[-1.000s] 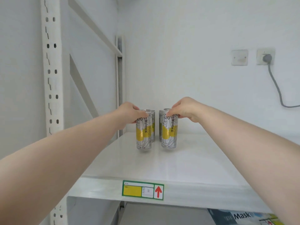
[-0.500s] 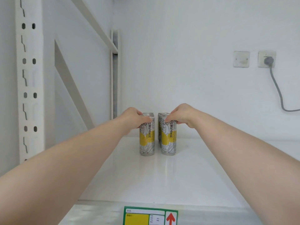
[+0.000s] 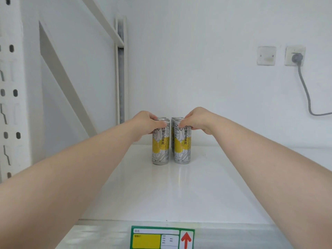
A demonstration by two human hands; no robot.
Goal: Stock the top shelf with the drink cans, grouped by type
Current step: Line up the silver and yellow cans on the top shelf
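Observation:
Silver-and-yellow drink cans stand upright in two close rows near the back of the white top shelf [image 3: 179,194]. My left hand [image 3: 143,123] grips the top of the front left can [image 3: 160,146]. My right hand [image 3: 196,121] grips the top of the front right can [image 3: 182,146]. More cans of the same kind stand right behind these two, mostly hidden; only their rims show. A narrow gap separates the two rows.
A perforated white upright [image 3: 10,105] and diagonal brace [image 3: 68,90] bound the shelf on the left. The back wall carries a switch plate [image 3: 266,55] and a socket with a grey cable [image 3: 305,90]. A green-and-yellow label [image 3: 162,238] sits on the shelf's front edge.
The camera has come closer and tilted up, so the shelf looks larger. Both hands stay on the tops of the front cans; the cans seem slightly nearer together.

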